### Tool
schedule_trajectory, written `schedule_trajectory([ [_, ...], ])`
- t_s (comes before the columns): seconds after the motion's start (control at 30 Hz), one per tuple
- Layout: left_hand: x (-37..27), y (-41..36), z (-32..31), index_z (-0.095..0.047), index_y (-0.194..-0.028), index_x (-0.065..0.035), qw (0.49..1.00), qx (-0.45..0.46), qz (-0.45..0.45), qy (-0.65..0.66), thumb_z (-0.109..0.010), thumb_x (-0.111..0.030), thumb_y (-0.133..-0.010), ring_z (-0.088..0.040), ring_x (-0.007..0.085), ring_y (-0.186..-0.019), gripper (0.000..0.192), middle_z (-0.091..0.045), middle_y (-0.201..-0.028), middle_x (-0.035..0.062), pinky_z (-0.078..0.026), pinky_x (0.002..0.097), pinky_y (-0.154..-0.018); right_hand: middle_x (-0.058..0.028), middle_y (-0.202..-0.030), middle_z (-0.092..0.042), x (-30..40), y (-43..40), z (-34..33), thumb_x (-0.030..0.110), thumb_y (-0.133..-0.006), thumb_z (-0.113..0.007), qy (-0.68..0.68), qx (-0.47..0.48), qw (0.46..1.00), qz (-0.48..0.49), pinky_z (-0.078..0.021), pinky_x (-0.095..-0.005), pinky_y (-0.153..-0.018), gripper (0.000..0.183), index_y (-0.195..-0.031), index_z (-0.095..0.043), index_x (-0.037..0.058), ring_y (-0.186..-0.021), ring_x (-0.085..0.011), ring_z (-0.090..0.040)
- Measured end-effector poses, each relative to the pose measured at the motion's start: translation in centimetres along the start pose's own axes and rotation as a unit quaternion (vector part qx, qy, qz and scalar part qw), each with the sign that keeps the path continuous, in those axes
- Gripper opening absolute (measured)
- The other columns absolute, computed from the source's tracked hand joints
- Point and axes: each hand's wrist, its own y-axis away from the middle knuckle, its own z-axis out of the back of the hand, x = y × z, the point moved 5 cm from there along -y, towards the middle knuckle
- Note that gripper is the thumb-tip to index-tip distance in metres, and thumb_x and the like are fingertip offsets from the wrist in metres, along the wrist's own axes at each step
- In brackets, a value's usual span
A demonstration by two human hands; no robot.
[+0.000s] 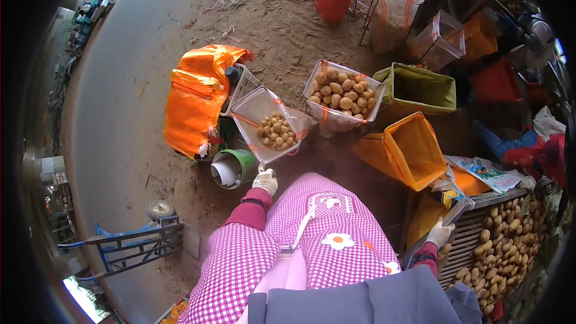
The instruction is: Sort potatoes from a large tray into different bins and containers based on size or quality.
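My left hand, in a whitish work glove, has its fingers curled at the near corner of a translucent white sack held open in a square. Small potatoes lie inside that sack. Off to my right, my right hand, gloved too, is at the side rail of a slatted sorting table. Its fingers are partly hidden, so their grip is unclear. Many potatoes cover the table's far part. Ahead stands another open sack, filled with larger potatoes.
An orange sack cloth drapes beside a white plastic crate. A green bucket stands near my left hand. An orange open sack and an olive one stand ahead right. A blue-handled cart is on the left.
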Motion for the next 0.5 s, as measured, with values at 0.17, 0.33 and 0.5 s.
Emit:
schedule_trajectory([
  [0.17, 1.7, -2.9, -0.2, -0.068, -0.103, -0.0089, 0.988, 0.117, 0.002, 0.098, -0.055, -0.014, -0.088, -0.067, 0.0271, -0.069, 0.021, -0.069, -0.085, 0.0136, -0.055, 0.0380, -0.067, -0.0336, -0.121, -0.059, -1.9, 0.0, -1.0, 0.034, -0.093, -0.063, -0.035, 0.001, 0.999, 0.026, -0.0477, -0.0466, -0.092, 0.066, -0.137, -0.037, -0.0080, -0.110, -0.0452, -0.059],
  [0.33, 5.1, -4.9, 2.6, -0.074, -0.093, -0.0105, 0.997, 0.027, 0.033, 0.066, -0.062, -0.013, -0.080, -0.071, 0.0332, -0.084, 0.018, -0.072, -0.091, 0.0175, -0.055, 0.0402, -0.077, -0.0311, -0.116, -0.061, -1.3, 1.4, -0.7, 0.038, -0.093, -0.062, -0.012, -0.022, 1.000, -0.013, -0.0496, -0.0482, -0.087, 0.063, -0.135, -0.040, -0.0042, -0.106, -0.0431, -0.062],
  [0.5, 6.9, -5.9, 1.6, -0.076, -0.090, -0.0091, 0.997, 0.071, 0.022, -0.023, -0.064, -0.011, -0.077, -0.069, 0.0340, -0.094, 0.018, -0.071, -0.097, 0.0194, -0.054, 0.0409, -0.083, -0.0294, -0.111, -0.064, -0.5, 1.4, -0.2, 0.042, -0.094, -0.060, 0.017, -0.021, 0.999, -0.019, -0.0517, -0.0485, -0.083, 0.061, -0.133, -0.043, -0.0018, -0.100, -0.0430, -0.064],
])
